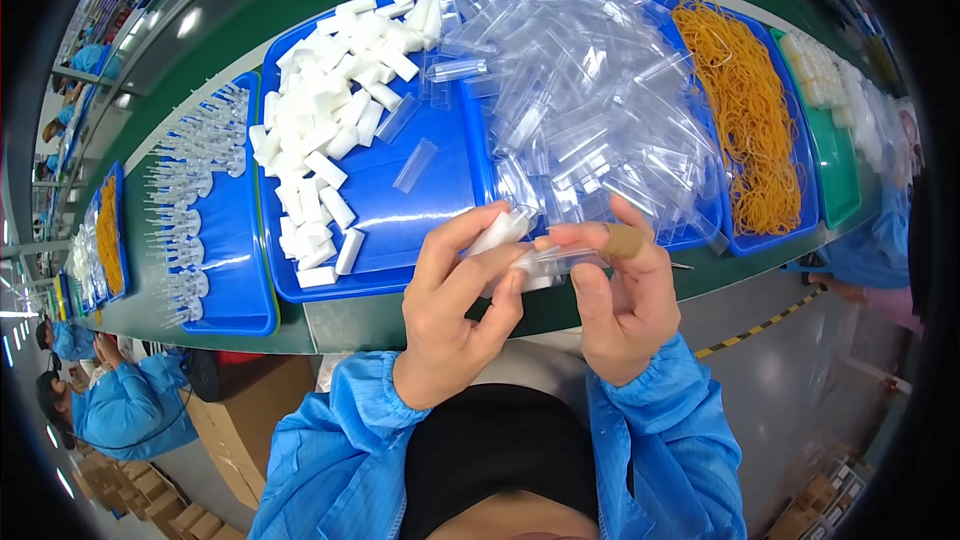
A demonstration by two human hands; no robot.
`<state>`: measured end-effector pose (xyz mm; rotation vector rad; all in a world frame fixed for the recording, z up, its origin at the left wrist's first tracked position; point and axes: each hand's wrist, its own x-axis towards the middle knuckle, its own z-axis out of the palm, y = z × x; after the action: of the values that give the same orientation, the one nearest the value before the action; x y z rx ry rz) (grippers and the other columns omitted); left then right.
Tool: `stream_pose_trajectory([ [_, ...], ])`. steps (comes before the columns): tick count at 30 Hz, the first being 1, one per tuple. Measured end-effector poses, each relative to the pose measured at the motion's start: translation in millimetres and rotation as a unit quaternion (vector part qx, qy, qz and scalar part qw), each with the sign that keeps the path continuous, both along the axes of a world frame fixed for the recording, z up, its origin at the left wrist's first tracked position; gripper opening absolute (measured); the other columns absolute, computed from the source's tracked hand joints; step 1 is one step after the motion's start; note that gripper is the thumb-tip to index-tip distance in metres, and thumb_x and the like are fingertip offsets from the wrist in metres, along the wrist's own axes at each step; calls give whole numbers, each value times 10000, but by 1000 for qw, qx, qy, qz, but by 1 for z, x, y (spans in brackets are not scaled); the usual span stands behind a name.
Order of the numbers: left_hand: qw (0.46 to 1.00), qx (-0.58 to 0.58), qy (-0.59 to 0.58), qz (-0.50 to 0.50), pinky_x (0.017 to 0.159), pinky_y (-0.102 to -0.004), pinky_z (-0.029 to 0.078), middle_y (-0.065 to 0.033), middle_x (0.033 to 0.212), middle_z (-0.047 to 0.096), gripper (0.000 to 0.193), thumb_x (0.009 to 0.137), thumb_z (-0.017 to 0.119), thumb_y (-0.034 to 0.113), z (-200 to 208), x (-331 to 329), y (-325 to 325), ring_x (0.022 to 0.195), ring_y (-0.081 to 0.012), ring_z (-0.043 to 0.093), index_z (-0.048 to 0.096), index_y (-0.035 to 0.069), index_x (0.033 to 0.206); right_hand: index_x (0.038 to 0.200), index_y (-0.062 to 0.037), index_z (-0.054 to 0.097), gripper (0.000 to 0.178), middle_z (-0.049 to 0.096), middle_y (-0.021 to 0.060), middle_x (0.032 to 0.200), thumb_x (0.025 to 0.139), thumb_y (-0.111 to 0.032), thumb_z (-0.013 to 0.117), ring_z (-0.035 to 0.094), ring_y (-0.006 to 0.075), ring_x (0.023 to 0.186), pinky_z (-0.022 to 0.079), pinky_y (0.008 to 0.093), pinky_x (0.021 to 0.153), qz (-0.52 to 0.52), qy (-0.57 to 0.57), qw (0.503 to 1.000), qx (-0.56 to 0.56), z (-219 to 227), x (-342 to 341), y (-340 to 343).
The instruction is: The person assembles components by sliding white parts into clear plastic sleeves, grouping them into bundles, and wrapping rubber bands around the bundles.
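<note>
Clear sleeve [556, 261] sits over near edge of tabletop [345, 326], between both hands: right hand [632, 302] pinches one end, left hand [452, 308] fingertips on other, also gripping white block [500, 231]. Beyond: blue tray [425, 225], sleeve heap [590, 90], orange bands [742, 125].

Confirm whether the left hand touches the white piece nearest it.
Touching. The head view shows the left hand with the white piece lodged between its index and middle fingers.
</note>
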<state>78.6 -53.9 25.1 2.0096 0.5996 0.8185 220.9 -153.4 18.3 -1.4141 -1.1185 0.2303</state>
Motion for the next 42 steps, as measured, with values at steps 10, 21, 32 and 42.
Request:
stream_pose_trajectory([
  [10, 1000, 23, -1, -20, 1026, -395, 472, -212, 1412, 478, 374, 869, 706, -6, 2, -6, 1, 1261, -342, 540, 673, 3, 1242, 1156, -70, 661, 267, 724, 19, 1065, 892, -32, 672, 671, 170, 883, 339, 448, 1100, 21, -40, 998, -46, 20, 5, 8],
  [21, 998, -28, -37, -43, 1174, -467, 260, -291, 1588, 170, 566, 952, 589, 127, -1, -8, 2, 1465, -421, 247, 426, -48, 1465, 1381, -63, 543, 708, 575, 70, 1339, 751, -298, 765, 541, 253, 1237, 307, 525, 1114, -46, -351, 924, -144, 46, -3, 17],
  [32, 992, -95, -44, -72, 1155, -482, 295, -291, 1599, 118, 620, 964, 637, 171, -6, -9, -5, 1452, -447, 264, 378, -24, 1493, 1280, -66, 600, 601, 601, 67, 1306, 764, -323, 771, 534, 266, 1267, 272, 541, 1144, -57, -423, 896, -124, 25, 3, 28],
  [42, 959, -244, -132, -60, 1007, -370, 506, -181, 1535, 355, 579, 957, 596, -3, -8, -15, -3, 1353, -292, 468, 375, 24, 1491, 1119, -53, 677, 573, 676, 65, 1224, 630, -303, 838, 578, 245, 1242, 270, 561, 1144, -14, -373, 920, -118, 29, 12, 17],
])
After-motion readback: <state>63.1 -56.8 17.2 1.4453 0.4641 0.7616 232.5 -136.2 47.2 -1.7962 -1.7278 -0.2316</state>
